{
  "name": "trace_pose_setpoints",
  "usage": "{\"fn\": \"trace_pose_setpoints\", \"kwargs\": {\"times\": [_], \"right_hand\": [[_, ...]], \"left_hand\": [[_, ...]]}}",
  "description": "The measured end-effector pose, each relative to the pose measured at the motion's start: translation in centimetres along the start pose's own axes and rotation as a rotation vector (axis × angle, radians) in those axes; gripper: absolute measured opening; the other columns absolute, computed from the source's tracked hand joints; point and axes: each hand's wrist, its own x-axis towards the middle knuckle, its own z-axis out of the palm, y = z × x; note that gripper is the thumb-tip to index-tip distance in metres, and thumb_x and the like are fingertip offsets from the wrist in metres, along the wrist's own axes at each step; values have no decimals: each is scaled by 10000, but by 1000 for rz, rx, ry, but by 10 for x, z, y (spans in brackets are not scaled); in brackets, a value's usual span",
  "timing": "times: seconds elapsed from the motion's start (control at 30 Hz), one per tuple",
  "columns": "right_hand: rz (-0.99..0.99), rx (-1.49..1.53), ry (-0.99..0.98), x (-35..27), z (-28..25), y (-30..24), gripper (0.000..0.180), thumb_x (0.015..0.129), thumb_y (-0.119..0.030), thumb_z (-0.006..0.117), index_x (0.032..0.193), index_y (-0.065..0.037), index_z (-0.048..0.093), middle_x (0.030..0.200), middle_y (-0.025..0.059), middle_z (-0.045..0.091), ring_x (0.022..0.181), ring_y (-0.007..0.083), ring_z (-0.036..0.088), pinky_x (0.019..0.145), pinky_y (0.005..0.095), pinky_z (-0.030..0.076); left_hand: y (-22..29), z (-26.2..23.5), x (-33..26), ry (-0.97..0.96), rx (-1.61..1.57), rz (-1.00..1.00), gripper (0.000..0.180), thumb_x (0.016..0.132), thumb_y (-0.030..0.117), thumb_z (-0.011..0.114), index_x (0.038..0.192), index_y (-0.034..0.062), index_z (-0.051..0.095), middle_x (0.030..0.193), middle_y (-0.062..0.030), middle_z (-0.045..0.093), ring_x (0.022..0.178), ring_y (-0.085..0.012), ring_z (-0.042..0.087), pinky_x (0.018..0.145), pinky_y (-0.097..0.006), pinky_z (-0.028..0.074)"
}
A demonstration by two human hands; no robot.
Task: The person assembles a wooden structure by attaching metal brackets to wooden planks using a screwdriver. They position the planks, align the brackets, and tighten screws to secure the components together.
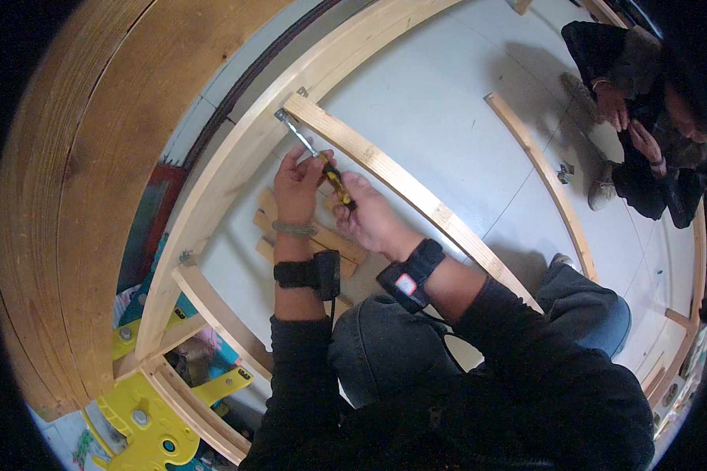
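Your right hand (373, 220) grips yellow-black screwdriver (334, 179) handle, fingers wrapped tight. Your left hand (297, 187) pinches shaft near handle. Tip sits at metal bracket (281, 115), where wooden slat (401, 184) meets curved wooden frame (236, 169). Another person (644, 118) crouches far right.

Head view, steeply down, close

Pale wood frame (236, 169), yellow-and-black screwdriver (336, 182), black wrist straps (306, 273) (one bearing a red patch), grey floor (440, 110).

Black sleeves, dark jeans, 2 black wrist straps — the left wrist also wears a thin bracelet (294, 229).
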Motion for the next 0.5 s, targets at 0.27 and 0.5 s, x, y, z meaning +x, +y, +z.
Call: {"fn": "trace_pose_setpoints", "kwargs": {"times": [0.27, 0.5], "right_hand": [[98, 241, -19, 6, 0, -7, 200, 918, -343, 461, 935, -143, 462, 689, 14, 485, 495, 84, 406, 448, 191, 370], [237, 293, -122, 4, -13, -14, 212, 926, -345, 441, 901, -135, 456, 679, 18, 457, 498, 90, 418, 472, 211, 387]], "left_hand": [[5, -3, 2, 73, 341, -85, 345, 865, 92, 550, 1195, 49, 458, 1021, -135, 608, 889, -177, 600, 731, -285, 518], [-2, -4, 0, 20, -217, -62, 314, 834, 57, 586, 1128, 31, 478, 1015, -111, 611, 883, -132, 577, 712, -246, 493]]}}
